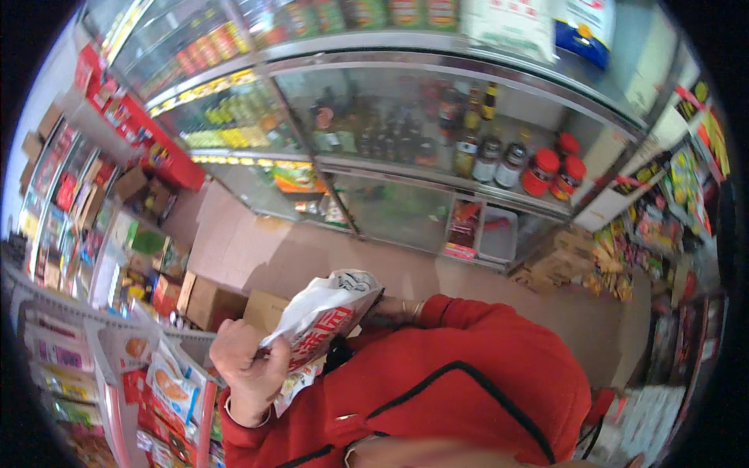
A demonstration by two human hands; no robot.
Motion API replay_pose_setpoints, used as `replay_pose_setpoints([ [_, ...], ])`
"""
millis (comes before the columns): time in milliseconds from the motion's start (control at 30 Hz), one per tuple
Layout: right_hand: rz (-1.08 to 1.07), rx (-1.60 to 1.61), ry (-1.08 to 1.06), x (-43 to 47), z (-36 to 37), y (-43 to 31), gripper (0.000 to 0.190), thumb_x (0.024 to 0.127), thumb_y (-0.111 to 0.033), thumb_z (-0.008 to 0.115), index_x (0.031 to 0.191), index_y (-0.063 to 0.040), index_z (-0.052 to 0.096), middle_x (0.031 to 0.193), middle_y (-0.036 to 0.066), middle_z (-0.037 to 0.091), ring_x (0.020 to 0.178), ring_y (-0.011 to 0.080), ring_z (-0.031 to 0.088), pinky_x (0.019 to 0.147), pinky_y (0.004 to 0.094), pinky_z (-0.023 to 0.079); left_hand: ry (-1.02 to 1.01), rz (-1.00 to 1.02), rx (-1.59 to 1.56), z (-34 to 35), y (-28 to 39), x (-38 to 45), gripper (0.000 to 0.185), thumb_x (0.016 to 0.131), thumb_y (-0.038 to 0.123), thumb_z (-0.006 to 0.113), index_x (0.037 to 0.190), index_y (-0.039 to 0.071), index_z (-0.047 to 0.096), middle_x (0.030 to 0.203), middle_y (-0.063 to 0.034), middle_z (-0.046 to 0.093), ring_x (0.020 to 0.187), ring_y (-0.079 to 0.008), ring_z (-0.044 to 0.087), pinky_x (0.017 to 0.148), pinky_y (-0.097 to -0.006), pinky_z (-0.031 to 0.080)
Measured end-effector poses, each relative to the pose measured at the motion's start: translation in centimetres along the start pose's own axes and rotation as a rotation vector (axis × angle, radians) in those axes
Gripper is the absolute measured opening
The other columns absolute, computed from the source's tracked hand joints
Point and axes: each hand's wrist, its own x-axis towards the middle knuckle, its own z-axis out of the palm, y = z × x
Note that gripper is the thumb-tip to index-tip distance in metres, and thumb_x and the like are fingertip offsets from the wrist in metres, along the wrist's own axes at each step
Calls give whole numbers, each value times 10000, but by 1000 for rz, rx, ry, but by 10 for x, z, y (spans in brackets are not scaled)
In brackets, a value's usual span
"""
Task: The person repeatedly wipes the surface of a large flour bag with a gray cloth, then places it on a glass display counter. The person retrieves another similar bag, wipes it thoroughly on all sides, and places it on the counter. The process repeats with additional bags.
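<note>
A white plastic bag [327, 313] with red printed characters is held before my chest, tilted. My left hand [248, 362] pinches its left edge between thumb and bent fingers. On the far right side of the bag, my right hand [389, 311] grips it; most of those fingers are hidden behind the plastic. What the bag contains cannot be seen. Below it, close to my left wrist, a small printed packet [295, 389] shows in part; what supports it is hidden.
Ahead stands a glass-fronted cabinet [386, 202] with bottles [488, 158] and red-lidded jars [541, 172]. Cardboard boxes [213, 301] sit on the floor at left. A rack of packaged snacks [172, 386] is near my left arm. More bagged goods [649, 234] crowd the right.
</note>
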Motion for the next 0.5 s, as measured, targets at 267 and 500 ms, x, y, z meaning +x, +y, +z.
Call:
replay_pose_setpoints([
  [267,-274,-132,208,-117,-56,-24,569,904,-305,753,1378,-50,569,1385,72,592,1240,208,535,1067,334,422,20,341,-171,43,91,87,142,613,-33,663,592,48,548,539,-96,457,473,-257,428,499,-377,337],
  [500,-407,-306,503,-223,-99,-55,541,926,-328,726,1368,-49,584,1341,63,620,1174,179,554,1020,328,450,23,444,-181,91,183,177,171,651,32,696,642,4,528,567,-68,413,506,-146,395,492,-305,332],
])
